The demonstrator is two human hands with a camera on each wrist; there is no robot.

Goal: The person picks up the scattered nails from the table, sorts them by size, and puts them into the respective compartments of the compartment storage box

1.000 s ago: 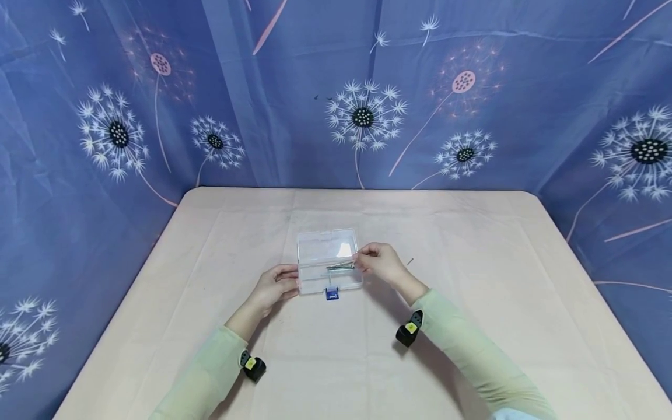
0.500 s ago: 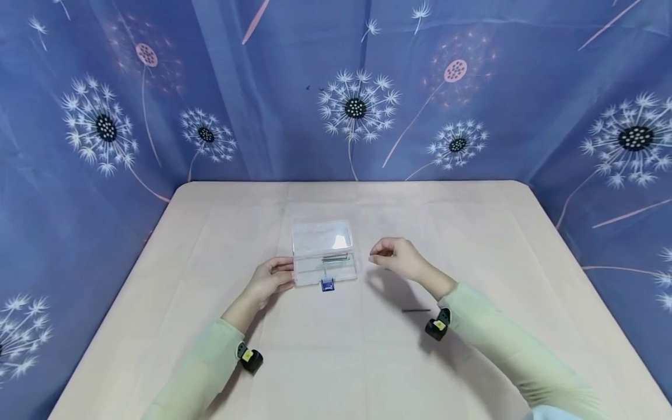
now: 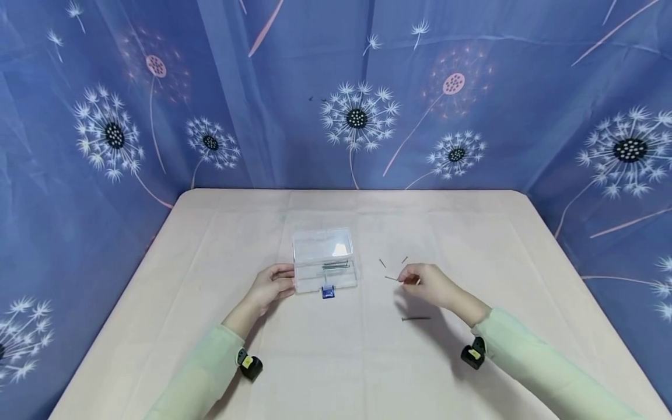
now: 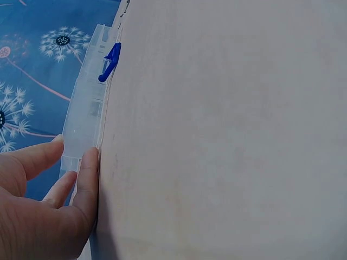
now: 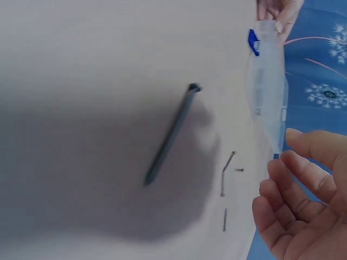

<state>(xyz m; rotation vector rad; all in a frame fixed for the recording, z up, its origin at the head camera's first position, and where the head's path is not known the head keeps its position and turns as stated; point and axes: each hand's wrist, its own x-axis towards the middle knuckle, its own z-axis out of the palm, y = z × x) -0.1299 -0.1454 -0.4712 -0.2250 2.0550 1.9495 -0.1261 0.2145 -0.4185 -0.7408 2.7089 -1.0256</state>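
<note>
Can see small nail (image 3: 391, 277) (poss. screw, too tiny) on tabletop (image 3: 315, 361), just off rt hand (image 3: 427, 284) at 9 o'clock, long axis approx 9–3. Have rt hand nearer, half spread, gripping nothing; lt hand (image 3: 270, 284) pinching clear box (image 3: 310, 286) at 9 o'clock end.

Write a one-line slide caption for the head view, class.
The left hand touches an open clear box, the right hand beside small fasteners on the table.

Right grip (image 3: 429, 284) loosely curled
</note>
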